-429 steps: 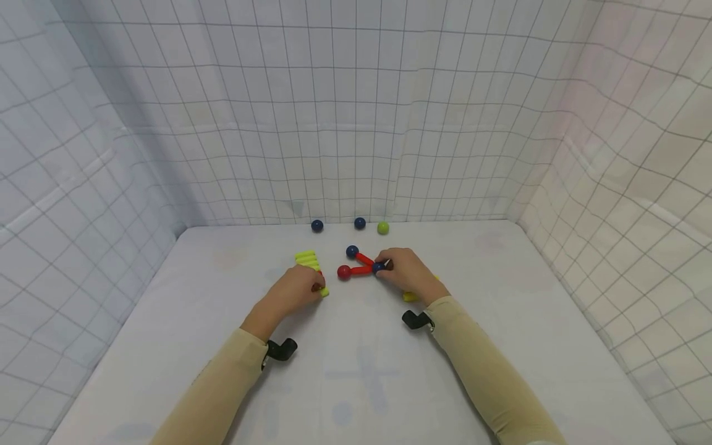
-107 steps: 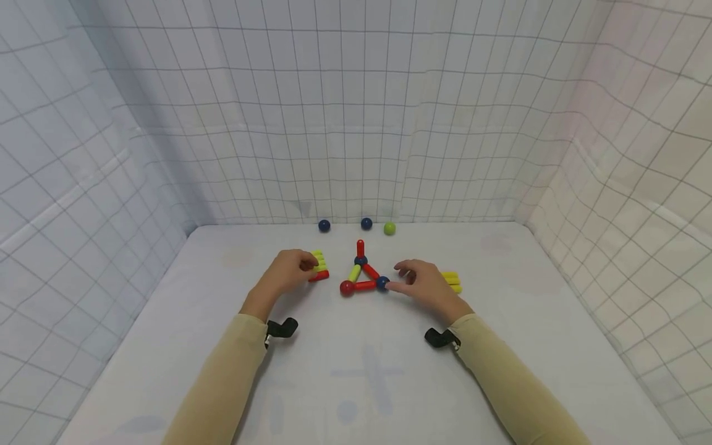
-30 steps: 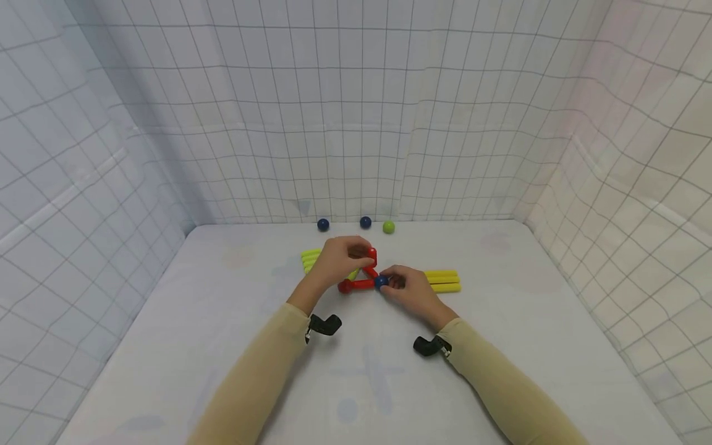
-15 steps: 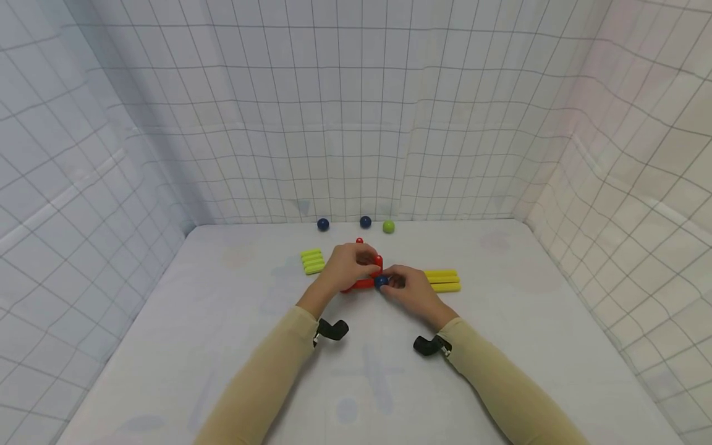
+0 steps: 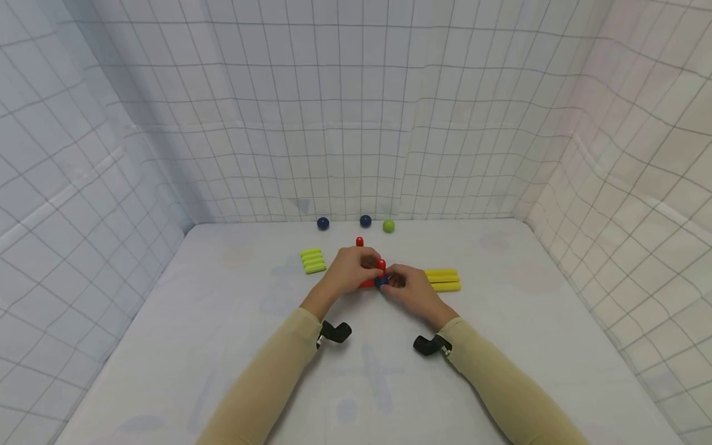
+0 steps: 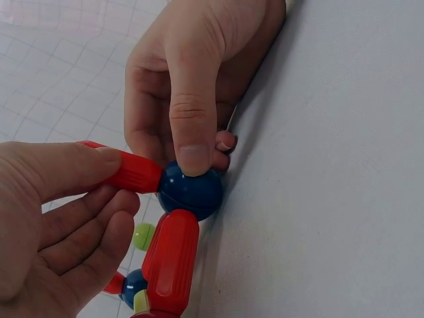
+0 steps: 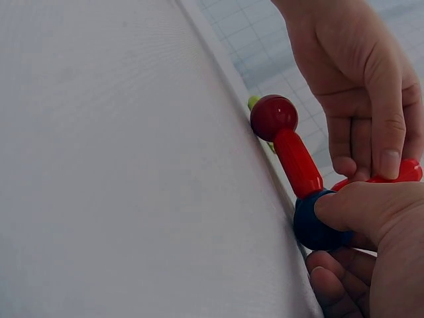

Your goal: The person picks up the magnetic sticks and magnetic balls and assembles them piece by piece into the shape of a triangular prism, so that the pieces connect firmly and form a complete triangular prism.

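Note:
My left hand (image 5: 350, 270) pinches a red rod (image 6: 136, 173) between thumb and fingers. The rod's lower end meets a glossy blue ball (image 6: 192, 194), and in the head view it stands upright. Thumb and fingers of my right hand (image 5: 416, 293) grip that ball from the right. Another red rod (image 7: 298, 162) runs from the blue ball to a dark red ball (image 7: 273, 118), part of a triangle of balls and rods on the table. A second upright red rod (image 5: 360, 241) shows behind my left hand, which hides most of the triangle in the head view.
Several yellow-green rods (image 5: 313, 261) lie side by side left of the triangle. Yellow rods (image 5: 443, 279) lie just beyond my right hand. Along the back edge sit a blue ball (image 5: 323, 224), another blue ball (image 5: 365, 220) and a green ball (image 5: 389, 225), before a gridded cloth wall (image 5: 356, 136).
My left hand has taken the red rod from beside the yellow-green rods and carried it right, down onto the blue ball. My right hand has closed on that ball and stayed there.

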{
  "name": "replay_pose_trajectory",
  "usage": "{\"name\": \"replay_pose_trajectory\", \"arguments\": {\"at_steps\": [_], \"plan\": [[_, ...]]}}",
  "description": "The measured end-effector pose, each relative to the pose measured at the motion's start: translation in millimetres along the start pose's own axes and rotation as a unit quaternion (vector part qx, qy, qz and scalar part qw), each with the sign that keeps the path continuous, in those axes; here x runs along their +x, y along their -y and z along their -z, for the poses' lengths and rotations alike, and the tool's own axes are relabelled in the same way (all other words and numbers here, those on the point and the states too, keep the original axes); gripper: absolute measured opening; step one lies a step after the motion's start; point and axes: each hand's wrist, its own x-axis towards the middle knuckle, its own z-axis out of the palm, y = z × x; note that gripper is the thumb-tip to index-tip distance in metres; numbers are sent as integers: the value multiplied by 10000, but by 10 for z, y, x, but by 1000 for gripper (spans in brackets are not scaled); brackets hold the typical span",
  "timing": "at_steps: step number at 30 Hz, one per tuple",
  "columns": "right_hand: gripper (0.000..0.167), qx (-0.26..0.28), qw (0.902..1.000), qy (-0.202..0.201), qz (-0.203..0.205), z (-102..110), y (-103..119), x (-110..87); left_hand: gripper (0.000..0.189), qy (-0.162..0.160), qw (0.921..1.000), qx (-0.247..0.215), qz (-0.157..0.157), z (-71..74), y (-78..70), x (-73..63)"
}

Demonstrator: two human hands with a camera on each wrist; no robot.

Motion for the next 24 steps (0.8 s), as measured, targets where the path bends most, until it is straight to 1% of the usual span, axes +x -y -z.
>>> {"name": "replay_pose_trajectory", "arguments": {"at_steps": [7, 20, 24], "plan": [[23, -35, 10000, 7, -62, 3, 2, 8, 15, 2, 10000, 55, 49, 3, -47, 1], [23, 41, 9999, 37, -127, -4, -10, 5, 16, -41, 9999, 72, 93, -13, -32, -12], [22, 48, 9999, 35, -118, -6, -9, 9, 18, -69, 9999, 122, 66, 13, -37, -29]]}}
